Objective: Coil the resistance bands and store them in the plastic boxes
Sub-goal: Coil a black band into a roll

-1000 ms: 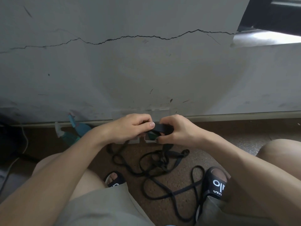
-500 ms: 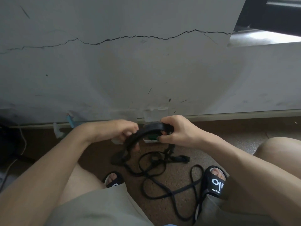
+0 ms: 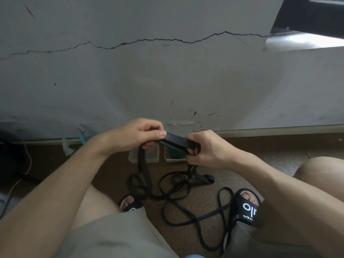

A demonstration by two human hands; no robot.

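L hand [image 3: 141, 135] is pinching one end of the black band [image 3: 176, 141], R hand [image 3: 206, 148] is clamping the coiled end; both grips closed on it, above the plastic boxes [image 3: 149, 157]. Risk: slack tail is lying tangled on the floor [image 3: 195, 202], so it may be snagging and loosening the coil. Both wrists are angling inward, fingers curled.

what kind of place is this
Probably a worn room or storage corner at home, at floor level: a cracked grey wall, a speckled brown floor, and a window ledge at top right. Hard to say more.
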